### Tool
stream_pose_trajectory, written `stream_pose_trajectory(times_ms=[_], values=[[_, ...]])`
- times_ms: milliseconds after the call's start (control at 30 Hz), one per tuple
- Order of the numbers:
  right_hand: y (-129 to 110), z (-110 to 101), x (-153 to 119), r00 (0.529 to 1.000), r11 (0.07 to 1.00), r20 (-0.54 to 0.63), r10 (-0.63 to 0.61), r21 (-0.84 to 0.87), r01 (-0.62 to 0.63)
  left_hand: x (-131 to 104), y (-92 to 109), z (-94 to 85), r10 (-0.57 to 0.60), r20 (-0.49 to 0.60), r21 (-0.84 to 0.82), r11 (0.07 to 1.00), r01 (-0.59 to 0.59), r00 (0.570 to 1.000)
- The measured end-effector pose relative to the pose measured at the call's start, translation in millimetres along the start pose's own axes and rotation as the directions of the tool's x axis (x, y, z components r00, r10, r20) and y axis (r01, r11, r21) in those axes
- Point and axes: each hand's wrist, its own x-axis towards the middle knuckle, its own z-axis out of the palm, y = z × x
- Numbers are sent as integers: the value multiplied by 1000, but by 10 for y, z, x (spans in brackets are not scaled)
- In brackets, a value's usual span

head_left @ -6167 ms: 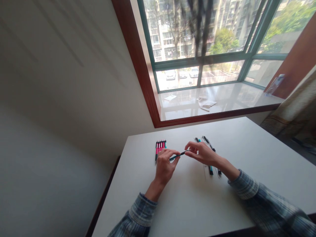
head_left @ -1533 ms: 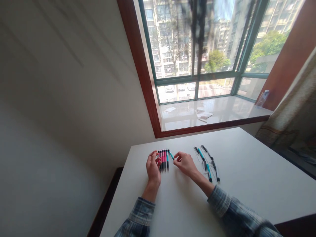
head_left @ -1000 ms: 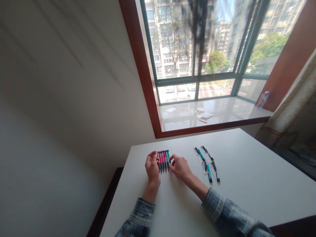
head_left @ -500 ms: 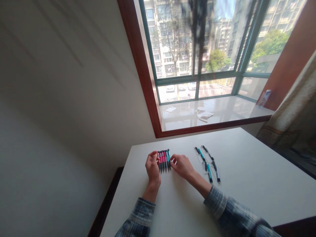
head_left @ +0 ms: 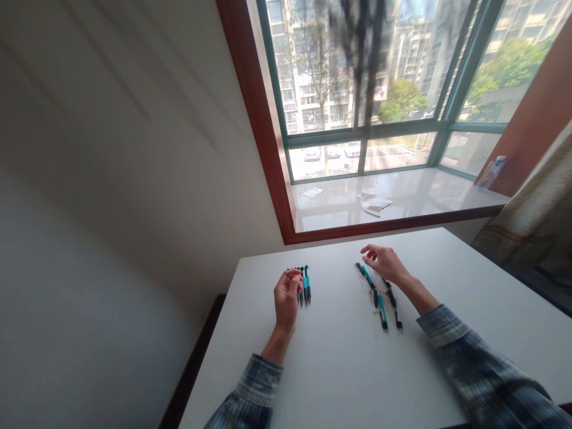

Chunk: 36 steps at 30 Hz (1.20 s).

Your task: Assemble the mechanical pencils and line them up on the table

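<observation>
A row of pens (head_left: 307,284) lies side by side on the white table (head_left: 339,363), tips toward me. Teal bands show on the pens at the right end; the others are mostly covered by my left hand (head_left: 286,295). That hand is over the row with its fingers curled in toward the thumb; anything between them is hidden. Off to the right, my right hand (head_left: 385,263) hovers at the far end of the loose pen parts, thumb and fingers apart, nothing seen in them. Those parts include teal barrels (head_left: 382,311) and black pieces (head_left: 399,324), with thin clear pieces among them.
A wall (head_left: 134,238) rises along the table's left side. Behind the table is a window sill (head_left: 335,208) with crumpled paper (head_left: 375,204), a flat paper piece (head_left: 311,192) and a clear bottle (head_left: 490,174). A curtain (head_left: 527,202) hangs at the right.
My right hand has left the right end of the pen row and moved right and away from me to the loose parts. My left hand has shifted slightly right, over the row.
</observation>
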Motion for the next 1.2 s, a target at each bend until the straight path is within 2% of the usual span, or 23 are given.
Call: stream_pose_trajectory(times_ms=[67, 167, 300, 433, 533, 833, 1033, 1200], values=[[123, -53, -54, 998, 1000, 61, -27, 3, 27, 4, -22, 7, 11, 23, 31, 999, -11, 1000], [163, -77, -123, 991, 998, 116, -61, 4, 61, -7, -51, 16, 17, 59, 72, 997, -21, 998], [102, -17, -152, 990, 995, 93, -103, 5, 103, -49, -63, 33, 31, 79, 140, 989, -42, 996], [91, 53, -158, 973, 977, 89, -212, 52, 208, -89, -54, 56, 52, 94, 184, 980, -68, 994], [99, 72, -170, 967, 971, 102, -235, 75, 228, -105, -51, 68, 52, 106, 203, 977, -73, 993], [57, 40, -192, 967, 978, 151, -206, 47, 201, -115, -65, 62, 40, 120, 208, 976, -64, 992], [24, -86, -202, 988, 995, 154, -24, -97, 39, -100, -71, 61, 40, 110, 200, 978, -61, 993], [-12, -89, -232, 975, 986, 221, 14, -165, 23, -92, -73, 60, 41, 110, 210, 976, -64, 993]])
